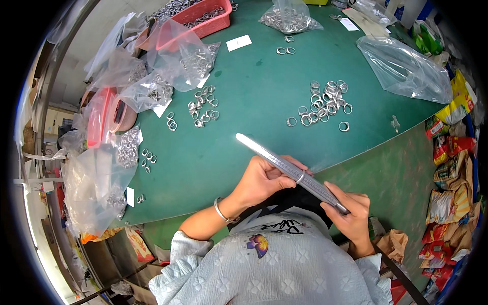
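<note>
Mandrel [284,166] is a slim, straight, silver-grey rod, tapered from a darker butt to a rounded tip. The tip shows bright white where light strikes it. Along the upper face we see fine graduation marks, too small to read here. One silver ring [301,177] encircles the rod past its midpoint, toward the butt.

Position: we hold the mandrel in front of the body, aslant, its tip directed forward and to the left. Seen from above, the tip half overlies the green worktop [244,91]; the butt extends past the near edge.

Left hand [260,182]: thumb and fingers are clamped on the mandrel, just beside the ring. We cannot tell whether they also touch the ring. A silver bangle [217,207] sits on this wrist.

Right hand [352,209]: thumb and fingers are closed on the mandrel at the butt, which projects slightly between them.

Surroundings: beyond the mandrel, to the right, we have a loose pile of silver rings [330,105]. A smaller group [199,123] lies to the left, near filled clear bags [175,56]. At the far side stand a red tray [217,24] of rings and another bag [290,19] of rings, with a white card [239,42] between them. A large clear bag [406,68] lies flat at the far right.
</note>
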Motion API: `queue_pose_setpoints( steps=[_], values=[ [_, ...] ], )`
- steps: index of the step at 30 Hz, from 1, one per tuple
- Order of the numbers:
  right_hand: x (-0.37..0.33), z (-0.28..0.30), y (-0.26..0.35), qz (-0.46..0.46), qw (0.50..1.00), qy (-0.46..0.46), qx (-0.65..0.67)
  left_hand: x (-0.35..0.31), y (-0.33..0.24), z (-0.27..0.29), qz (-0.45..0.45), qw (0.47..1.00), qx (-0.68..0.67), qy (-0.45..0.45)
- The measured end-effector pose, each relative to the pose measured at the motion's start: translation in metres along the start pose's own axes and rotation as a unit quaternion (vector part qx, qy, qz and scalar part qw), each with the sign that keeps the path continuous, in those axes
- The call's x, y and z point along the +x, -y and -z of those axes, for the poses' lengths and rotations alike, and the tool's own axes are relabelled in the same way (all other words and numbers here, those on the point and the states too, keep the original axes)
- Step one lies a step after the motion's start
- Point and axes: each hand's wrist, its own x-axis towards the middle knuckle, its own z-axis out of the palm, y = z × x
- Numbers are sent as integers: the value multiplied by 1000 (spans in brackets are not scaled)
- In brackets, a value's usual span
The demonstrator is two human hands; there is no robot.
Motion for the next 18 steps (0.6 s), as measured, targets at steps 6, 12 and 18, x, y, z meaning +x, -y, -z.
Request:
queue_pose_setpoints(
  steps=[6,12,18],
  values=[
    [3,-3,0,-21,1000,-4,16,0,1,2,13,1000,-28,7],
    [5,-8,1,-55,998,-3,38,0,7,4,17,1000,-23,-13],
    [6,-15,-7,19,996,-14,-85,0,23,-8,-52,990,-101,-84]
  ],
)
